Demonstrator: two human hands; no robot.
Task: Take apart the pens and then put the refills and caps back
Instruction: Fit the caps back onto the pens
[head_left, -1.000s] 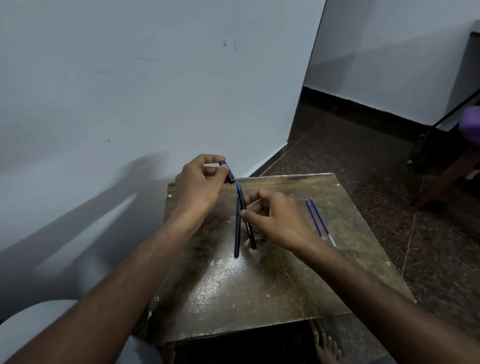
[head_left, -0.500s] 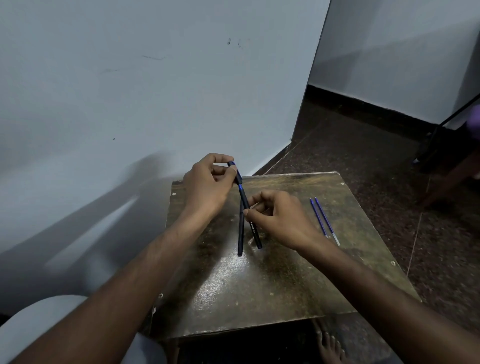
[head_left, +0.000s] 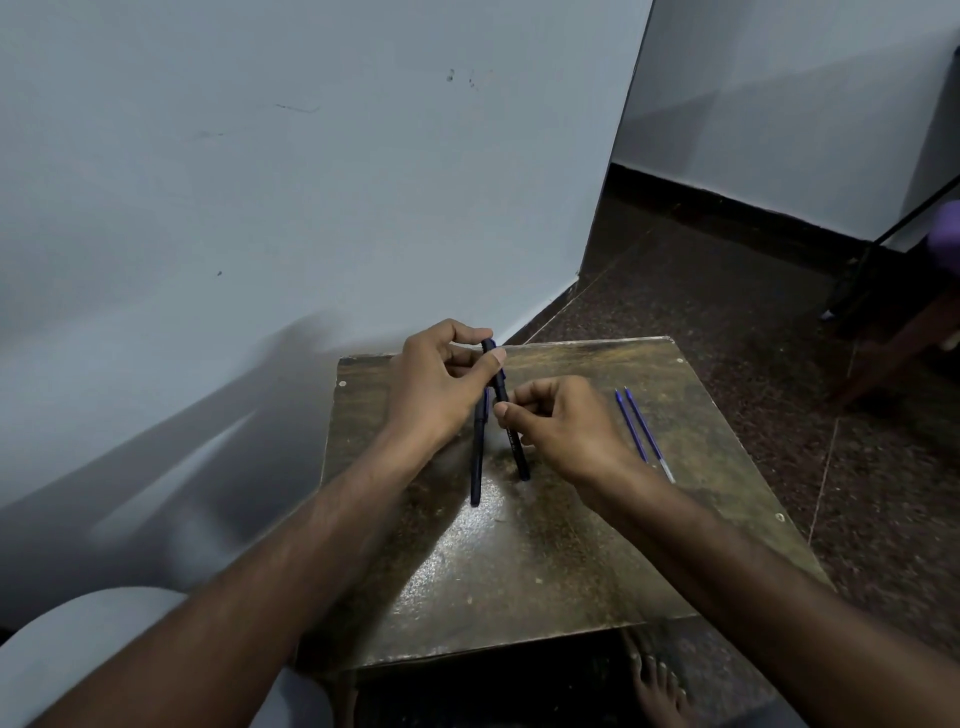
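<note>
A dark pen (head_left: 514, 441) stands tilted over the small brown table (head_left: 545, 545). My right hand (head_left: 566, 428) pinches its barrel at mid-length. My left hand (head_left: 441, 384) grips the pen's cap (head_left: 491, 349), which sits on the pen's upper end. A second dark pen (head_left: 476, 467) lies flat on the table just left of the held one, its far end hidden under my left hand. Two loose blue refills (head_left: 641, 431) lie side by side on the table to the right of my right hand.
The table stands against a pale wall (head_left: 311, 182) on its left and far side. Dark speckled floor (head_left: 727, 291) spreads to the right. A wooden chair leg and a dark stand (head_left: 883, 332) are at the far right. A bare foot (head_left: 657, 680) shows below the table's near edge.
My left hand has brought the cap down onto the blue tip of the pen that my right hand holds; the tip is now covered. The refills and the other pen have not moved.
</note>
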